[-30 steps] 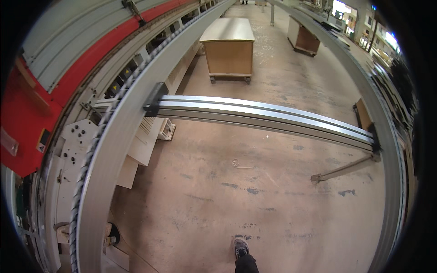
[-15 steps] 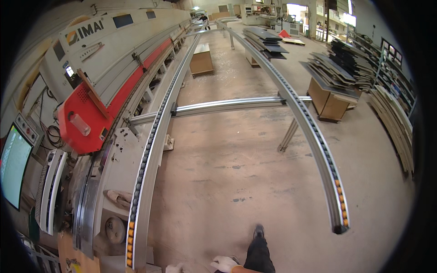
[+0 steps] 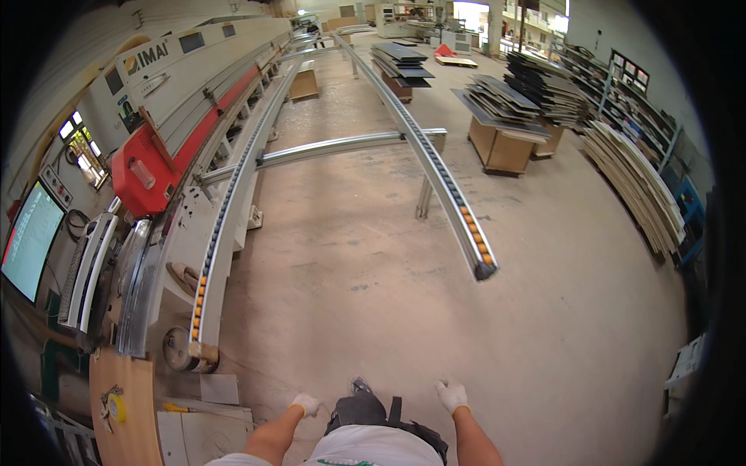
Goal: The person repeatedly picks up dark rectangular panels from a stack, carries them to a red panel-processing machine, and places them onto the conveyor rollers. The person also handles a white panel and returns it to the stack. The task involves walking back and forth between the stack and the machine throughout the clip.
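My left hand [image 3: 306, 404], in a white glove, hangs low beside my body with its fingers loosely bent and nothing visible in it. The right hand [image 3: 451, 396] wears a matching glove and hangs over the floor, thumb and fingers slightly apart, also holding nothing I can see. Neither touches anything. Ahead of the left hand ends a long rail with rollers [image 3: 196, 311], black along its length and orange at the near end. A second roller rail [image 3: 474, 237] ends ahead of the right hand. A metal crossbar [image 3: 334, 147] joins the two rails.
A long grey-and-red machine [image 3: 144, 179] runs along the left, with a lit screen [image 3: 33, 241] and a keyboard [image 3: 76, 287]. Near left, a wooden board [image 3: 124, 419] carries a yellow tape roll [image 3: 116, 408]. Stacked panels [image 3: 505, 109] and leaning boards [image 3: 633, 186] stand right.
My view has shifted, and the rails' near ends now lie further up the picture. The right arm has swung outward to the right; the left arm has come further into view.
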The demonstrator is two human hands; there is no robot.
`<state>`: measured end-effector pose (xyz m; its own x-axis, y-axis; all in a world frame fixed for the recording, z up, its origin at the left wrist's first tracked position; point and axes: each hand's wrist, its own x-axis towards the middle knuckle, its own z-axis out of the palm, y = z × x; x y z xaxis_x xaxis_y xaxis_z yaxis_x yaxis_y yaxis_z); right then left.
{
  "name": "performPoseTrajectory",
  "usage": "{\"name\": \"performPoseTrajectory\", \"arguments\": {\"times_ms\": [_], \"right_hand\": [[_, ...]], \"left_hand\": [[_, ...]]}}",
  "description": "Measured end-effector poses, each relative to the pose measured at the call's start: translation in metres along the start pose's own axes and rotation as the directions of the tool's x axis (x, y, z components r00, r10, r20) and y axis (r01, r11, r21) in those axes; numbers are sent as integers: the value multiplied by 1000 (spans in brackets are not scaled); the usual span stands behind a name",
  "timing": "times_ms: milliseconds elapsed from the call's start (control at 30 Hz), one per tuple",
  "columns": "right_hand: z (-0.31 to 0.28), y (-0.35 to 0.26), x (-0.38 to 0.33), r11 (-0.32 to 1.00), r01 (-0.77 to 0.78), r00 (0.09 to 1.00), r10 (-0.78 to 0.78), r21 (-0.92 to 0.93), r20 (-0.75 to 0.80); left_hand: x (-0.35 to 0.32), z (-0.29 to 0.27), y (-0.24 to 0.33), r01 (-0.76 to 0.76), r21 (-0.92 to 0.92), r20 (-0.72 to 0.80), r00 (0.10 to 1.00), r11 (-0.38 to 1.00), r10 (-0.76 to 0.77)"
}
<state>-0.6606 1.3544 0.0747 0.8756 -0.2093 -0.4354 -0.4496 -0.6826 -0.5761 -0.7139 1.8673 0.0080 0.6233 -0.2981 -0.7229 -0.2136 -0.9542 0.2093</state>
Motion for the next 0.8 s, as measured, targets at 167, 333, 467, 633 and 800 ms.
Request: {"name": "performPoseTrajectory", "arguments": {"times_ms": [167,333,467,633,800], "right_hand": [[4,186,-97,968,-76,986,108,239,-123],[41,407,-250,518,-508,855,397,688,332],[40,500,-343,925,-380,777,330,-19,536],[-5,500,-355,326,-705,638,679,629,363],[-65,481,-320,229,-489,685,698,841,208]], "left_hand": [[27,-46,142,219,-598,-82,940,770,-332],[2,-69,300,33,-468,-142,984,883,-112],[1,-53,371,46,-265,-27,998,963,-55],[24,-34,423,-20,2,149,989,1000,19],[77,-34,500,-4,41,225,974,999,-5]]}}
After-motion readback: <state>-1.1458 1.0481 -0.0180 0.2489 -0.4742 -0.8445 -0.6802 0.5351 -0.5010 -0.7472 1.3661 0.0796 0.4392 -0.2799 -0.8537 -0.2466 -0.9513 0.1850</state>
